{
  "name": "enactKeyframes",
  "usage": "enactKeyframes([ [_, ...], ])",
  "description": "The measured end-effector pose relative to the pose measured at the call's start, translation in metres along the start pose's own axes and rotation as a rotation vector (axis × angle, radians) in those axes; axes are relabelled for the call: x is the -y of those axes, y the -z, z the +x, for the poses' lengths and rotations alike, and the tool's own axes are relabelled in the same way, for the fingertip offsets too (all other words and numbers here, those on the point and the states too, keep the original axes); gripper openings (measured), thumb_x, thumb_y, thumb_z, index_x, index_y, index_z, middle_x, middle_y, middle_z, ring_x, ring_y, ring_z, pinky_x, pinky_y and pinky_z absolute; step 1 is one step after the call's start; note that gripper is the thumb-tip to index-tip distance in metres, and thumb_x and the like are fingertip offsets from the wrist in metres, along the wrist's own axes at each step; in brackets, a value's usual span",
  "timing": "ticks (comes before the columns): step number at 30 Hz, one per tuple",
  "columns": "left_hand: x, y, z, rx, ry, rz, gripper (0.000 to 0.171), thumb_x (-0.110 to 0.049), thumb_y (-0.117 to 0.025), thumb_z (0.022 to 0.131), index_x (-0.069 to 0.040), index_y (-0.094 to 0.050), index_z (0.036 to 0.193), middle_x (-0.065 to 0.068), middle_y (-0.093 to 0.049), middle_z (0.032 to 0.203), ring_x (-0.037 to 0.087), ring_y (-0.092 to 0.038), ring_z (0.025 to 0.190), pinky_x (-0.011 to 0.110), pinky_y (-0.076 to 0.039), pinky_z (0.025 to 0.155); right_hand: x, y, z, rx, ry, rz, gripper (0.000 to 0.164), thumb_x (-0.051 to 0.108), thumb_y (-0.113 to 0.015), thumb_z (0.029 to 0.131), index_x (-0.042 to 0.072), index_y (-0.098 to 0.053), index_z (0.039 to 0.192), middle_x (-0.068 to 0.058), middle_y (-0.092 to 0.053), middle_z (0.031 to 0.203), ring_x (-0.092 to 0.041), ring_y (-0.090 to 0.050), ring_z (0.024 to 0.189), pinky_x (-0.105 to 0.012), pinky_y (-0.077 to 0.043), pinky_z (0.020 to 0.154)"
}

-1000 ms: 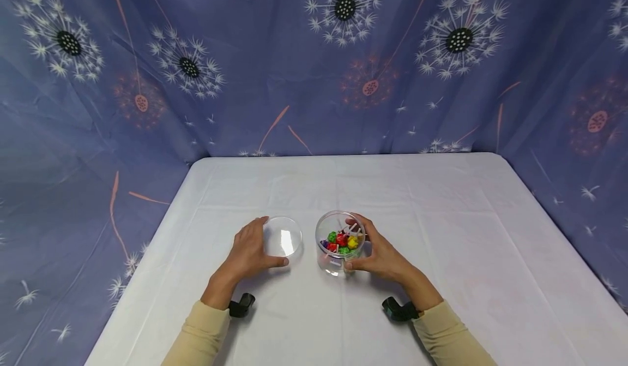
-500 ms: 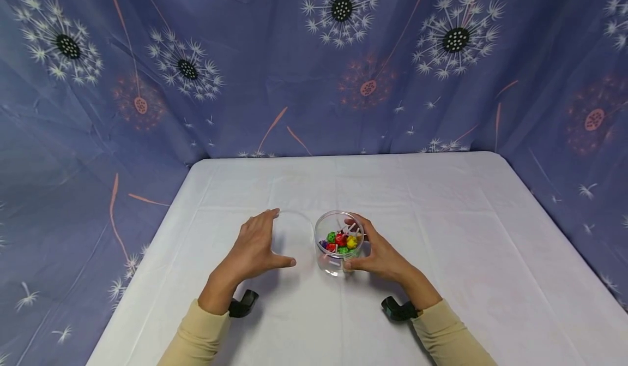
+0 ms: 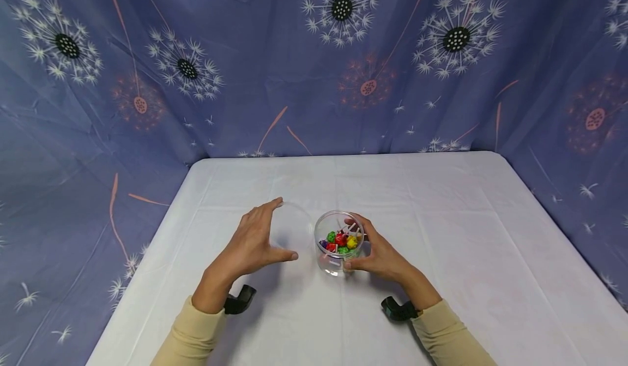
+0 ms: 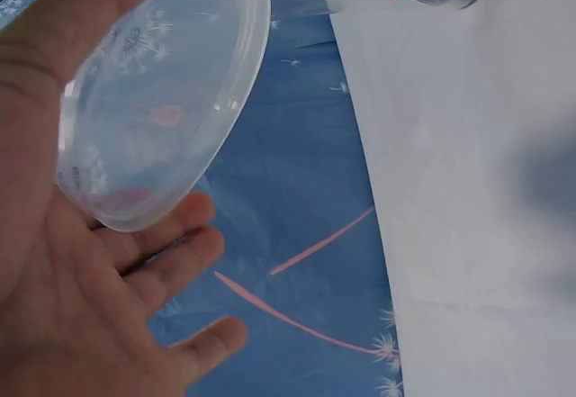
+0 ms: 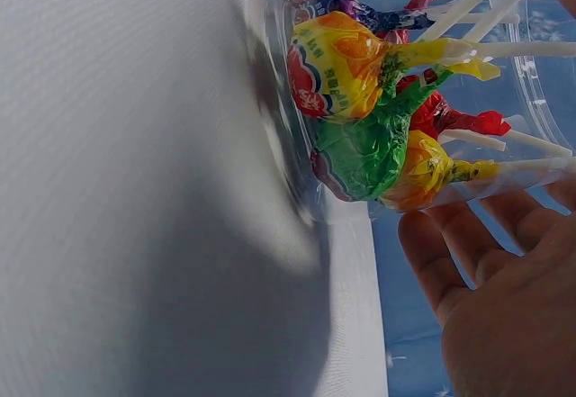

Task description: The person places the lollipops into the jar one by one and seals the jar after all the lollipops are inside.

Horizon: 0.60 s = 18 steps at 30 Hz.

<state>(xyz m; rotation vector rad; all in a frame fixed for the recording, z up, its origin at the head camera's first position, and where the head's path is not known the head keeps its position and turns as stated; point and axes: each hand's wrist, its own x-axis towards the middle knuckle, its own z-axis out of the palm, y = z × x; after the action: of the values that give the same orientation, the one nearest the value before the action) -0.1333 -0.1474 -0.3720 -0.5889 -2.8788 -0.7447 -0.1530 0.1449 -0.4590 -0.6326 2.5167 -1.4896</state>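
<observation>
In the head view, my left hand (image 3: 247, 243) holds a round clear lid (image 3: 294, 227) by its edge, raised above the table. The lid (image 4: 175, 100) is tilted in the left wrist view, gripped between thumb and fingers, with the other fingers spread. Just to the right stands a clear round jar (image 3: 330, 268) with no lid on it. Inside lie several wrapped lollipops (image 3: 340, 239) in red, green, yellow and purple. My right hand (image 3: 385, 254) grips the jar's right side, thumb in front and fingers behind. White sticks (image 5: 522, 49) of the lollipops show through the wall in the right wrist view.
A white cloth (image 3: 417, 191) covers the table. Behind and at the sides hangs a blue dandelion-print curtain (image 3: 294, 82). Each wrist carries a small black camera, the left one (image 3: 240, 299) and the right one (image 3: 398, 309), close above the tabletop.
My left hand has lifted the lid from low beside the jar, raising it and shifting it a little right and away from me. The right hand and jar have stayed put.
</observation>
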Motion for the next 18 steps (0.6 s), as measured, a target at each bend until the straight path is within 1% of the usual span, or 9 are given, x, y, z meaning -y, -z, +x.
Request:
enactKeyframes([
  [4,-0.004,0.001,0.005,-0.012,-0.028,-0.057,0.108,-0.047,-0.085,0.060,-0.012,-0.027,0.145,0.006,-0.045,0.142,0.024,-0.040,0.134,0.047,-0.027,0.111,-0.001,0.000,0.000,0.004,0.014,0.003,0.100,0.026,-0.084,0.068,0.036,-0.019,0.144,-0.003,-0.037,0.147,-0.036,-0.038,0.133,-0.062,-0.029,0.107],
  [8,-0.012,-0.001,0.012,-0.008,-0.051,-0.100,0.106,-0.048,-0.084,0.061,-0.017,-0.028,0.145,0.002,-0.045,0.142,0.020,-0.040,0.133,0.045,-0.029,0.110,-0.001,0.001,0.000,0.006,0.019,0.001,0.100,0.030,-0.084,0.068,0.034,-0.020,0.145,-0.003,-0.038,0.147,-0.035,-0.038,0.133,-0.061,-0.029,0.107],
  [12,-0.020,-0.004,0.020,0.007,-0.050,-0.164,0.103,-0.048,-0.084,0.062,-0.025,-0.027,0.144,-0.001,-0.040,0.144,0.021,-0.040,0.132,0.048,-0.034,0.107,-0.001,0.002,0.000,0.010,0.040,0.012,0.101,0.032,-0.084,0.068,0.032,-0.020,0.146,-0.003,-0.038,0.147,-0.034,-0.039,0.133,-0.060,-0.031,0.106],
  [15,-0.023,-0.011,0.025,0.025,-0.057,-0.258,0.100,-0.045,-0.084,0.063,-0.032,-0.025,0.143,-0.004,-0.036,0.145,0.021,-0.041,0.132,0.051,-0.039,0.102,-0.001,0.002,0.000,0.011,0.055,0.019,0.101,0.031,-0.084,0.068,0.032,-0.020,0.146,-0.004,-0.038,0.146,-0.032,-0.040,0.131,-0.059,-0.032,0.105],
  [18,-0.026,-0.019,0.030,0.041,-0.077,-0.370,0.099,-0.041,-0.084,0.065,-0.038,-0.023,0.142,-0.010,-0.031,0.147,0.018,-0.042,0.133,0.053,-0.040,0.101,-0.002,0.002,0.000,0.007,0.054,0.014,0.102,0.032,-0.084,0.068,0.033,-0.019,0.146,-0.004,-0.038,0.146,-0.031,-0.041,0.130,-0.058,-0.033,0.104],
])
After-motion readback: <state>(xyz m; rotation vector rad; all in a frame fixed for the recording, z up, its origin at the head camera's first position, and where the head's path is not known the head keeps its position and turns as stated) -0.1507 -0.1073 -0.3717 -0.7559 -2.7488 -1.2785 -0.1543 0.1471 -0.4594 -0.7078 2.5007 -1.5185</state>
